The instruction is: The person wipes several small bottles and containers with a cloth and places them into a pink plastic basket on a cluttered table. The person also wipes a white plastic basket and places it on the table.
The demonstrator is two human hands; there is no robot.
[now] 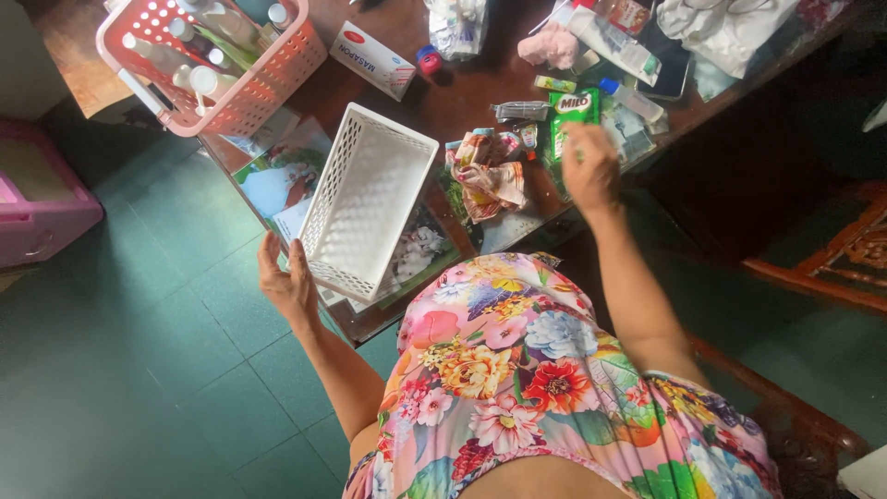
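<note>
A white perforated plastic basket (365, 203) sits tilted at the near edge of a dark wooden bench (462, 92), its open side showing nothing inside. The person's left hand (286, 282) supports the basket's near left corner, fingers spread open against the rim rather than wrapped around it.

The right hand (589, 168) is raised over the clutter to the right of the basket. Its grip is loosely curled, seen from the back; I cannot tell whether it holds anything. It hovers at a green drink-powder sachet (573, 115), with a crumpled patterned cloth (488, 171) just left of it, between hand and basket.

Judging by this, the step in hand looks like sorting loose items into the white basket: one hand steadies it while the other reaches for something small. The next move would call for a firm pinch on one item and a short carry leftward into the basket, with the left hand keeping it from slipping off the bench edge.

Farther out, a pink basket (249, 92) filled with white bottles stands at the far left of the bench. A white box (374, 60) lies right of it, and bottles, packets and a white cloth crowd the far right. Below lies a green tiled floor (139, 351); a pink container (37, 199) sits at the left.
</note>
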